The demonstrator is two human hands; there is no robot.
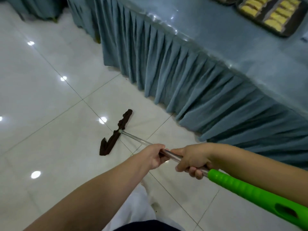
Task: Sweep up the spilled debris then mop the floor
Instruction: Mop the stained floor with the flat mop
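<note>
mop pole (171,155) (mid-section behind hands)

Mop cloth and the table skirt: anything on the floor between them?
Nothing: in the head view only bare white tile lies between the mop cloth and the table skirt.

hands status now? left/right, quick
Left hand: closed around the metal mop pole, lower on the pole, nearer the mop head.
Right hand: closed around the same pole, just below the green grip.
</note>
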